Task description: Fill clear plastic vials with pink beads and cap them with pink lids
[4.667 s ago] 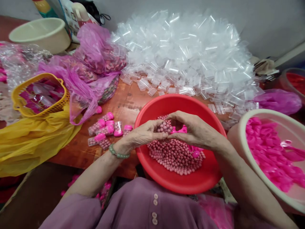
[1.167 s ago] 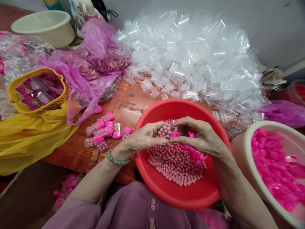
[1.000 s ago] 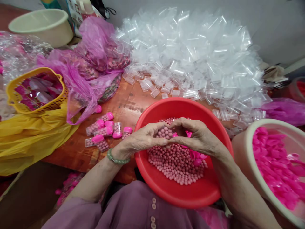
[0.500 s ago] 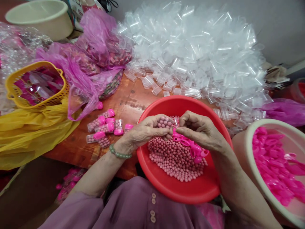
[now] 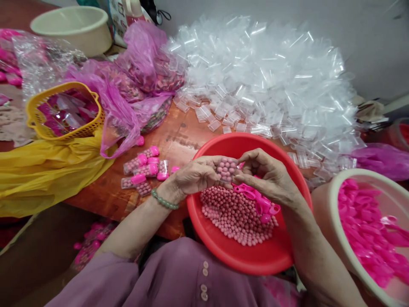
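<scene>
Left hand point(image 5: 196, 174): thumb and fingers gripping the clear container point(image 5: 226, 169) by its left side;
Clear container: packed with pink beads, between both hands, above the red basin point(image 5: 252, 262) and its loose beads point(image 5: 236, 215);
Right hand point(image 5: 271, 177): fingertips at the container's right end; cannot tell whether they grip it

- Over the red basin point(image 5: 249, 264), the left hand point(image 5: 198, 175) partly hides a bead-filled case point(image 5: 227, 169).
- Right of the basin, a cream tub point(image 5: 335, 204) is cropped.
- Behind the basin, clear containers point(image 5: 268, 76) blur.

Around the perforated yellow basket point(image 5: 92, 123): cream basin point(image 5: 96, 41) behind, purple plastic bags point(image 5: 119, 113) to the right, yellow plastic bag point(image 5: 51, 172) in front.
</scene>
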Action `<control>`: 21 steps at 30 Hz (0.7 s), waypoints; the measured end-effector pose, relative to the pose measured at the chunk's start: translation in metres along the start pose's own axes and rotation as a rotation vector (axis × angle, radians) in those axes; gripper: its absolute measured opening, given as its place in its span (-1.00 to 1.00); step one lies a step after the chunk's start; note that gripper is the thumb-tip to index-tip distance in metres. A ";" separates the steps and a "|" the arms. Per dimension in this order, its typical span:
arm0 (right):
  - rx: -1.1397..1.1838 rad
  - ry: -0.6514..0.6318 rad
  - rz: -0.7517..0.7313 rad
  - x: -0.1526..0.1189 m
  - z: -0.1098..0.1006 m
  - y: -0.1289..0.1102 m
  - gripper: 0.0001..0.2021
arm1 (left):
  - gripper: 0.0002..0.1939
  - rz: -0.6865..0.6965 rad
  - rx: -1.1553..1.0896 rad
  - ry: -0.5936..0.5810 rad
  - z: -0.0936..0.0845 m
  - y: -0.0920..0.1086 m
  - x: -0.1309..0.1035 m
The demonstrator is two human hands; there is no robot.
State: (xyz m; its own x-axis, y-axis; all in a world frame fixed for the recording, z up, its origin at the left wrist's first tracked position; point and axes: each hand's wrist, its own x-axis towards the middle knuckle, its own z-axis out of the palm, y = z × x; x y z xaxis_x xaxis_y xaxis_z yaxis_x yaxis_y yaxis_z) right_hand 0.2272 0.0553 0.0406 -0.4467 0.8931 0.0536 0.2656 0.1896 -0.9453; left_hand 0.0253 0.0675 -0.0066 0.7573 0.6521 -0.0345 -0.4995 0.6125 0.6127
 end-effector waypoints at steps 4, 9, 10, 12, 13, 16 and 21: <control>0.012 0.052 -0.006 -0.001 0.000 -0.002 -0.75 | -0.51 -0.014 -0.032 -0.008 0.001 0.002 -0.001; -0.055 0.208 -0.014 -0.002 -0.014 0.001 -0.72 | -0.70 0.083 0.178 0.156 0.013 0.000 -0.005; -0.092 0.217 0.009 -0.002 -0.019 0.004 -0.73 | -0.70 0.131 0.243 0.189 0.015 -0.002 -0.005; -0.185 0.167 0.076 -0.002 -0.028 0.014 -0.76 | -0.71 0.244 0.358 0.273 0.018 -0.005 -0.005; -0.250 0.119 0.115 -0.002 -0.032 0.019 -0.79 | -0.70 0.289 0.408 0.319 0.018 -0.007 -0.005; -0.524 -0.041 0.222 0.000 -0.035 0.031 -0.88 | -0.70 0.335 0.494 0.402 0.017 -0.011 -0.002; -0.963 -0.324 0.315 0.010 -0.012 0.044 -0.85 | -0.70 0.311 0.467 0.388 0.015 -0.012 0.000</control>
State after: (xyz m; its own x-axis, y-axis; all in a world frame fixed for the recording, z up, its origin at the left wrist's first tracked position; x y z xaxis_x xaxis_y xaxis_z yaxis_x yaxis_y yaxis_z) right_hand 0.2449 0.0780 0.0032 -0.4089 0.8335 -0.3716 0.9095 0.3389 -0.2407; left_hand 0.0376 0.0537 -0.0023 0.3586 0.9331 -0.0286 -0.3699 0.1702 0.9133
